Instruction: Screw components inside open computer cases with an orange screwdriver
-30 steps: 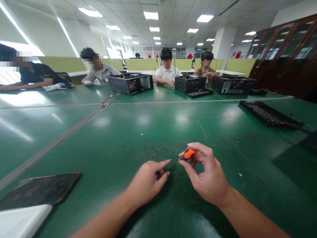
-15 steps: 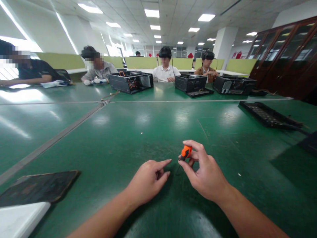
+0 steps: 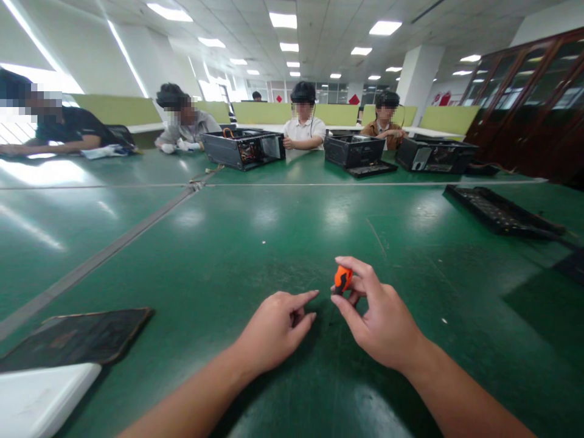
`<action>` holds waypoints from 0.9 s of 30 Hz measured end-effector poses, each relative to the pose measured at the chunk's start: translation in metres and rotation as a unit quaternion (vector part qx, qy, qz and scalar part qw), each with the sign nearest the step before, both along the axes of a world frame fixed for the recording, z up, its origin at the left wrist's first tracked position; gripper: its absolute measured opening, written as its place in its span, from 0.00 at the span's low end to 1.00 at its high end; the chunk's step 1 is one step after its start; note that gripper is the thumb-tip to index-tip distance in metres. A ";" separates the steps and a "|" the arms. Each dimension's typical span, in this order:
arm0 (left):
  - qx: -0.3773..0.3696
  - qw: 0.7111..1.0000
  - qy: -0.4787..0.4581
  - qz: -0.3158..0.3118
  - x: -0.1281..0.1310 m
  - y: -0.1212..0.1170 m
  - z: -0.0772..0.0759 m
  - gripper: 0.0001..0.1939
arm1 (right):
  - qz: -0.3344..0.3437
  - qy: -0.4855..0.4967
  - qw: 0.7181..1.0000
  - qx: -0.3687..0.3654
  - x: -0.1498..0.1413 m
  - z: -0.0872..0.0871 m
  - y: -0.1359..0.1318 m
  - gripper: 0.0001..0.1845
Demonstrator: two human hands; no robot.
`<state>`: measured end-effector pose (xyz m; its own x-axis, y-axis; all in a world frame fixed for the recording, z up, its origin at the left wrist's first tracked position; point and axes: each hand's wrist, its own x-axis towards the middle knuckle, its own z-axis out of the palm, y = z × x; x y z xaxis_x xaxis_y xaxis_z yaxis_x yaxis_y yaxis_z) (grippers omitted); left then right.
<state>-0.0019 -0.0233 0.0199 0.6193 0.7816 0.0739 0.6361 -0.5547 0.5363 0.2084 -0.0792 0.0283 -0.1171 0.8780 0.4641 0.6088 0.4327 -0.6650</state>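
Note:
My right hand [image 3: 378, 319] grips the orange and black handle of a small screwdriver [image 3: 342, 278] between thumb and fingers, just above the green table [image 3: 255, 243]. Its shaft is hidden behind my fingers. My left hand [image 3: 276, 328] rests on the table just left of it, loosely curled, with the index finger and thumb stretched toward the screwdriver. Whether anything lies between those fingertips is too small to make out.
A dark phone [image 3: 75, 334] and a white sheet [image 3: 41, 398] lie at the near left. A black panel [image 3: 499, 210] lies at the right. Three open computer cases [image 3: 244, 148] stand along the far side, where several people sit.
The screwdriver handle has turned in my right fingers, from lying sideways to standing more end-on. My right hand has edged slightly left and up. My left hand has barely moved.

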 end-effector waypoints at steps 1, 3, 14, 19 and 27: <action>0.001 1.000 0.000 0.001 0.000 0.000 0.000 0.20 | -0.010 0.010 1.000 0.014 0.000 0.000 0.000 0.33; 0.005 1.000 -0.003 0.002 0.000 -0.001 0.000 0.20 | -0.033 0.041 0.997 0.054 -0.001 0.000 -0.001 0.32; 0.000 1.000 0.000 -0.008 0.001 0.000 0.000 0.21 | -0.076 0.101 0.983 0.132 -0.001 -0.001 -0.001 0.33; 0.004 1.000 -0.001 -0.008 0.000 0.000 0.000 0.22 | -0.046 -0.014 0.999 0.013 0.001 0.001 0.001 0.32; -0.004 1.000 -0.002 -0.011 0.000 -0.001 0.000 0.21 | -0.124 0.052 0.988 0.081 0.007 0.001 0.001 0.31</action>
